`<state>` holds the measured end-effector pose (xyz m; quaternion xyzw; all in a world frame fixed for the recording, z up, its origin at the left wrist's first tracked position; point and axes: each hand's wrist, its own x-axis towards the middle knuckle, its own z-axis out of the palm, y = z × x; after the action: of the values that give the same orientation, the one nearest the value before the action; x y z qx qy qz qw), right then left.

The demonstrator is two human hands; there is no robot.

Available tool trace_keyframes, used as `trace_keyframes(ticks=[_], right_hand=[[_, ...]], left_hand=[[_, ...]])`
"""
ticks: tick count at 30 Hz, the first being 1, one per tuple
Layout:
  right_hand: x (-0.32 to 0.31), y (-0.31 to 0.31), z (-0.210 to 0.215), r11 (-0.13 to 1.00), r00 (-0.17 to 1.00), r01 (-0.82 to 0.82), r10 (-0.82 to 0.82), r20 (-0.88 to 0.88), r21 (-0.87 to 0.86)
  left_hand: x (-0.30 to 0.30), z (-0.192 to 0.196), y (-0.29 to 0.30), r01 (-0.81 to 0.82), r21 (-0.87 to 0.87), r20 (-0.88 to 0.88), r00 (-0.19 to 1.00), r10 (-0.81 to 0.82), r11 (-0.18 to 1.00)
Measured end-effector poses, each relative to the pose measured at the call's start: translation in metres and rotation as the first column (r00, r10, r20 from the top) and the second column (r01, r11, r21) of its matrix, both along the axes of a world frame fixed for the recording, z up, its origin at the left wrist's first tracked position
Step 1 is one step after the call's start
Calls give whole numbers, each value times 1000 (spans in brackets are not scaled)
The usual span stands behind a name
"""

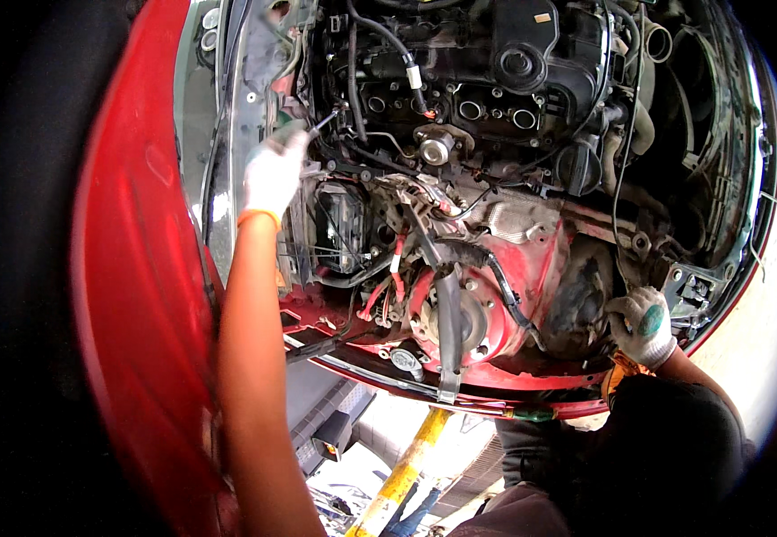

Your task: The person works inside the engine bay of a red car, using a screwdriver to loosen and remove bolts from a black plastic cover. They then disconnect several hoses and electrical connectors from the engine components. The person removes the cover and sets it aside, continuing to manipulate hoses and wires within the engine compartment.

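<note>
Left hand: white-gloved, closed around a metal-shafted hand tool.
Tool tip: at the left side of the engine, near a black hose.
Right hand: fingers curled by a dark cable; cannot tell whether gripping.
Markings: green glove print, pale sticker, white hose band; unreadable.

Harsh daylight bleaching pale ground beyond the right hand, a worn yellow-and-white post slanting low between that hand and the left hand, dark lined flooring beside it.
</note>
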<state>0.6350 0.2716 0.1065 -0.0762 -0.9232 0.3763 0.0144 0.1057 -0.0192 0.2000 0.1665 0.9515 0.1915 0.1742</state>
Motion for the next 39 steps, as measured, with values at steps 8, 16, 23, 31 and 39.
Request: trace_keyframes(ticks=[8, 16, 23, 31, 39], right_hand=[[0, 2, 1, 1000, 1000, 4, -4, 18, -9], [-3, 1, 1, 1000, 1000, -13, 13, 4, -4], [-5, -3, 0, 999, 1000, -18, 18, 6, -45], [-7, -4, 1, 1000, 999, -20, 20, 48, -7], [-7, -4, -3, 999, 999, -29, 30, 24, -29]], left_hand=[[10, 7, 8, -508, 200, 488, 793, 364, 838], [20, 13, 8, 510, -262, -337, 747, -573, 819], [-12, -17, -28, -379, 140, 14, 925, 381, 915], [-13, -8, -7, -75, 11, -95, 993, 76, 997], [-39, -43, -7, -722, 674, 672, 509, 538, -160]])
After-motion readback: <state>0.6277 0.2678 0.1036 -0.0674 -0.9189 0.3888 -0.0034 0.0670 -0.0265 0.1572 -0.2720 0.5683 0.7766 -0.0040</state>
